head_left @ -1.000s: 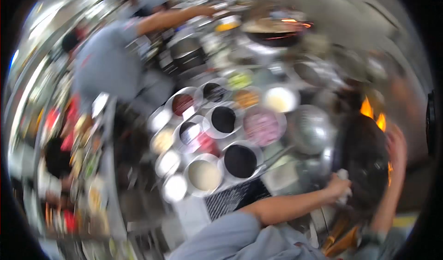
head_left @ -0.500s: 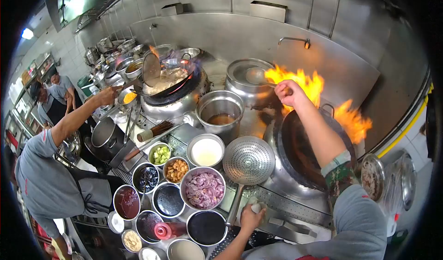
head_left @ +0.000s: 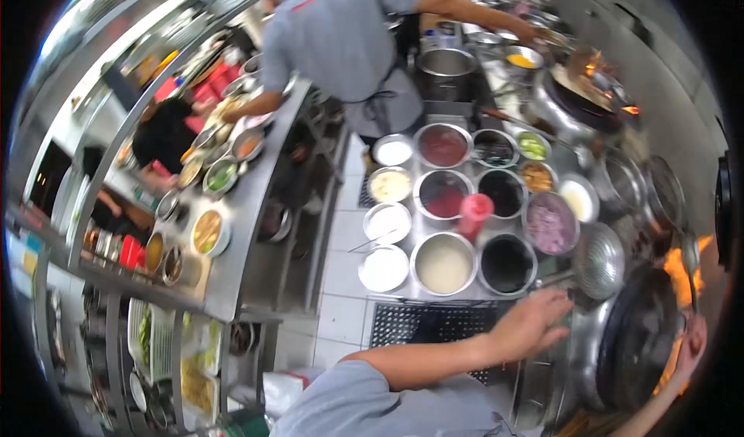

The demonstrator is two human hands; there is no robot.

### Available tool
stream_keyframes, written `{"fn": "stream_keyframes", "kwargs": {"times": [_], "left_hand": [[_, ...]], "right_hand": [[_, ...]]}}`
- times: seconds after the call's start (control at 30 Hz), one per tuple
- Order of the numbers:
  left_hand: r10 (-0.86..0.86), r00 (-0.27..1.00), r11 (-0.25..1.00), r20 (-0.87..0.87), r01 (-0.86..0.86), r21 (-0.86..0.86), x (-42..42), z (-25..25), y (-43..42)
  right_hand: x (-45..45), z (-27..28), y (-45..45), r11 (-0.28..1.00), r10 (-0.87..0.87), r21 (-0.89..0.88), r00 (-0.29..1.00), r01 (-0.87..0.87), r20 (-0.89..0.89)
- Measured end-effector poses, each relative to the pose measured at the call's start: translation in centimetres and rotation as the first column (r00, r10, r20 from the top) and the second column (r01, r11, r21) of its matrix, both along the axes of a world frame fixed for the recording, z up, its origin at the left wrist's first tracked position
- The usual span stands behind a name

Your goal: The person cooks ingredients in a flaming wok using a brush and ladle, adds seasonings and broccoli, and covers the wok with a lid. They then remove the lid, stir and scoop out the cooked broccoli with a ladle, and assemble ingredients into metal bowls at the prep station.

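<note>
My left hand (head_left: 533, 324) reaches out beside the front edge of the metal counter, fingers apart, with nothing visible in it. Just past its fingertips are the handle of a perforated strainer (head_left: 600, 260) and a bowl of dark liquid (head_left: 508, 263). At the right, my right hand (head_left: 692, 344) grips the handle of a ladle (head_left: 689, 249), held up over the far rim of a dark wok (head_left: 637, 340). Orange flames (head_left: 682, 282) rise behind that wok, close to the ladle and the hand. The wok's contents are too dark to make out.
Bowls of sauces, chopped red onion (head_left: 552, 224) and pale liquid (head_left: 445, 263) crowd the counter around a red squeeze bottle (head_left: 475, 212). A co-worker (head_left: 349, 49) stands ahead, one arm towards another wok (head_left: 577, 92). A steel prep table (head_left: 267, 181) runs along the left.
My view has swung left, bringing the prep table into sight. My left hand has moved from the counter's front towards the bowls and no longer shows the whitish thing. My right hand still holds the ladle.
</note>
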State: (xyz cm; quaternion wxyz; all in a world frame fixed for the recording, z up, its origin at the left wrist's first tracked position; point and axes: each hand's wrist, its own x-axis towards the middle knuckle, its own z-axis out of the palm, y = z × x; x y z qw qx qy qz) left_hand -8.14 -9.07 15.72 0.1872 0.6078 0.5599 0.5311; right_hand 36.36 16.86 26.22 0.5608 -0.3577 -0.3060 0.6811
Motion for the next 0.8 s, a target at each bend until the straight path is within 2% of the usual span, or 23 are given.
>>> {"fn": "stream_keyframes", "kwargs": {"times": [0.03,0.07,0.1,0.13,0.17,0.2,0.23,0.27,0.3,0.33,0.37,0.4,0.47,0.57,0.67,0.7,0.8], "left_hand": [[0.018,1.0,0.999,0.014,-0.018,0.034,-3.0,1.5,-0.8],[0.119,0.983,0.991,0.141,-0.125,0.037,-7.0,2.7,-1.8],[0.299,0.948,0.952,0.11,-0.304,0.037,-11.1,3.9,-3.5],[0.392,0.862,0.912,0.321,-0.41,-0.013,-15.8,1.8,-4.5],[0.568,0.787,0.821,0.242,-0.564,-0.092,-21.4,1.7,-6.7],[0.641,0.709,0.751,0.293,-0.659,-0.046,-27.7,-1.0,-8.5],[0.743,0.615,0.643,0.264,-0.766,-0.026,-31.9,-0.2,-11.2],[0.843,0.487,0.507,0.229,-0.861,-0.033,-38.9,-4.9,-13.4],[0.849,0.37,0.429,0.378,-0.9,-0.082,-43.5,-6.3,-15.7],[0.804,0.2,0.368,0.56,-0.907,-0.206,-47.6,-8.0,-18.0],[0.849,0.085,0.262,0.522,-0.924,-0.277,-51.6,-9.3,-20.3],[0.766,-0.028,0.22,0.642,-0.928,-0.302,-55.7,-11.1,-22.1],[0.645,-0.23,0.138,0.729,-0.903,-0.408,-63.9,-14.6,-25.7],[0.582,-0.474,-0.047,0.66,-0.83,-0.556,-72.6,-17.6,-29.3],[0.633,-0.52,-0.161,0.573,-0.812,-0.561,-81.0,-23.4,-31.7],[0.587,-0.568,-0.19,0.578,-0.79,-0.583,-80.8,-22.1,-31.5],[0.383,-0.584,-0.113,0.715,-0.798,-0.591,-79.8,-18.9,-31.3]], "right_hand": [[0.1,-0.9,-1.7,1.0,-0.023,0.001,0.991,0.024,0.13],[-0.3,-1.8,-3.2,0.999,-0.039,-0.004,0.969,0.041,0.245],[-0.6,-3.0,-5.1,0.998,-0.053,-0.009,0.937,0.06,0.345],[-0.9,-4.4,-7.3,0.997,-0.064,-0.016,0.893,0.079,0.446],[-1.7,-5.2,-8.6,0.996,-0.064,-0.023,0.851,0.088,0.521],[-2.4,-6.3,-9.8,0.995,-0.056,-0.03,0.806,0.091,0.589],[-3.3,-7.3,-10.9,0.995,-0.047,-0.035,0.758,0.091,0.65],[-4.1,-8.2,-11.7,0.995,-0.033,-0.044,0.711,0.09,0.703],[-5.2,-9.2,-12.1,0.995,-0.014,-0.051,0.655,0.081,0.755],[-6.2,-10.1,-12.6,0.995,0.003,-0.06,0.596,0.075,0.803],[-7.3,-10.7,-12.9,0.996,0.017,-0.063,0.539,0.067,0.842],[-8.6,-11.4,-13.6,0.996,0.033,-0.068,0.47,0.059,0.882],[-11.3,-12.2,-14.2,0.997,0.053,-0.07,0.331,0.038,0.942],[-14.2,-12.4,-14.8,0.997,0.066,-0.069,0.122,0.018,0.99],[-16.1,-11.7,-15.0,0.997,0.072,-0.073,-0.075,0.002,0.995],[-16.1,-11.6,-15.1,0.997,0.075,-0.074,-0.126,0.008,0.989],[-15.7,-10.8,-15.2,0.997,0.071,-0.069,-0.258,0.017,0.964]]}}
